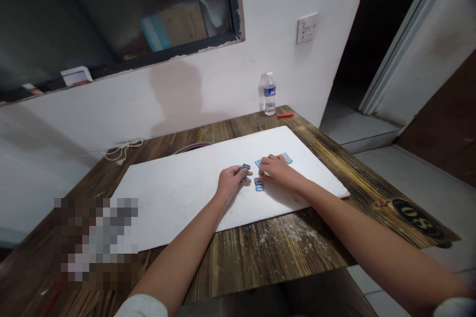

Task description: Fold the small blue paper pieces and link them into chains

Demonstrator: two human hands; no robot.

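My left hand (pixel 231 179) is closed on small dark blue-edged pieces (pixel 244 167), held between thumb and fingers above a white board (pixel 178 193). My right hand (pixel 277 171) is just to the right, its fingers curled down at the board; whether anything is between the fingertips is hidden. Beneath its fingertips lies a short stack of blue-outlined pieces (pixel 259 185). A row of similar blue-outlined pieces (pixel 286 158) lies behind the right hand, partly covered by it.
The board rests on a dark wooden table (pixel 260 252). At the back stand a water bottle (pixel 269 96) and, beside it, a red stick (pixel 285 115). A white cable (pixel 122 147) lies at the back left. A blurred patch covers the left front.
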